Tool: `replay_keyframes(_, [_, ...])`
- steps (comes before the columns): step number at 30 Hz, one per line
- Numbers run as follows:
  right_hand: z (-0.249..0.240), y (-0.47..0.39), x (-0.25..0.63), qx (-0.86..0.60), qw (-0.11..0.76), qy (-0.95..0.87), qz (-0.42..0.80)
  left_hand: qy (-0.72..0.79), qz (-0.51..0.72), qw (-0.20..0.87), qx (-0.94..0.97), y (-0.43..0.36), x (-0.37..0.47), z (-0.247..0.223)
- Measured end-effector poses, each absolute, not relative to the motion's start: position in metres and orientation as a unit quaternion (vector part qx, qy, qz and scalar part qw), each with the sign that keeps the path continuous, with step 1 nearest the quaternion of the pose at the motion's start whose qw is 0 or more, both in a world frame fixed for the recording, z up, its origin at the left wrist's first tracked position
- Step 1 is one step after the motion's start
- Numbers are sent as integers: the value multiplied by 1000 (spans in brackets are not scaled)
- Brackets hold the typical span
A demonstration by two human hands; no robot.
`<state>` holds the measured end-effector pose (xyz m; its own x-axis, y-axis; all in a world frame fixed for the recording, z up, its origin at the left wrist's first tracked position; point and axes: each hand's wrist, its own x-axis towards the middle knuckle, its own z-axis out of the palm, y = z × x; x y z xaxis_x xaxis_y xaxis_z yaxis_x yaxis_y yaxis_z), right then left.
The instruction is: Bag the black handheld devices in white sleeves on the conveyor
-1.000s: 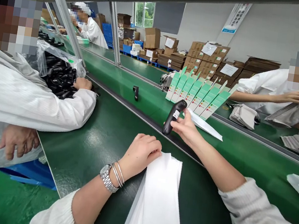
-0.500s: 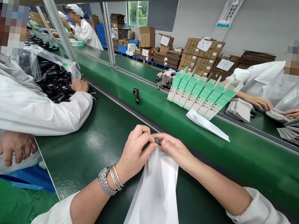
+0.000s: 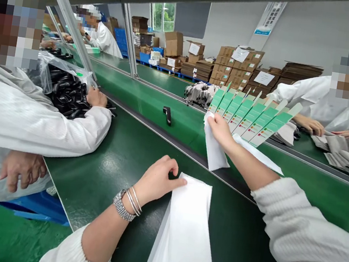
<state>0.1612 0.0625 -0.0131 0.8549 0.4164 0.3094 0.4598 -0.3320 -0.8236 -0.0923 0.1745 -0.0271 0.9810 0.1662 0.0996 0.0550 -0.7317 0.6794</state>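
My right hand (image 3: pixel 221 129) reaches over the green belt, pinching one end of a white bag (image 3: pixel 214 152) that hangs toward the belt's near edge. Just behind it stands a row of green-and-white cartons (image 3: pixel 250 118) with their top flaps up. Another white bag (image 3: pixel 267 157) lies on the belt in front of them, partly behind my right forearm. Below, my left hand (image 3: pixel 160 179) has its thumb on the top end of a stack of white bags (image 3: pixel 189 229), with thumb and curled fingers apart. Whether the bag in my right hand contains anything, I cannot tell.
A small black handheld device (image 3: pixel 166 116) lies on the green belt (image 3: pixel 140 95). At left, a co-worker's arm (image 3: pixel 72 133) rests beside a heap of black parts (image 3: pixel 68 93). Across the line, another person handles grey pouches (image 3: pixel 345 150). Metal posts (image 3: pixel 130 41) rise beyond the belt.
My right hand has left my left hand and moved up and right to the cartons with a white bag. My left hand's pinch has opened at the stack.
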Motion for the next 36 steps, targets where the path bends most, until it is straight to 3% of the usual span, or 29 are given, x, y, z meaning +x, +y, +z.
replay_keyframes(4, [-31,99,179,-858,325,-392,-70,0,11,338,941,170,-93,-26])
replay_keyframes(11, [-60,179,162,-867,225,-440,59,-32,46,289,956,164,-89,-22])
replay_keyframes(16, [-75,187,176,-883,278,-375,48,-37,44,277,959,164,-89,-23])
replay_keyframes(23, [-67,133,163,-863,425,-264,71,-57,96,283,953,163,-89,-23])
replay_keyframes(27, [-42,77,118,-676,648,-287,204,-49,156,289,943,165,-88,-25])
replay_keyframes(29, [-30,47,93,-581,711,-289,271,-46,175,298,937,165,-88,-26])
replay_keyframes(36, [-29,6,48,-530,727,-294,323,-57,191,354,914,159,-90,-22])
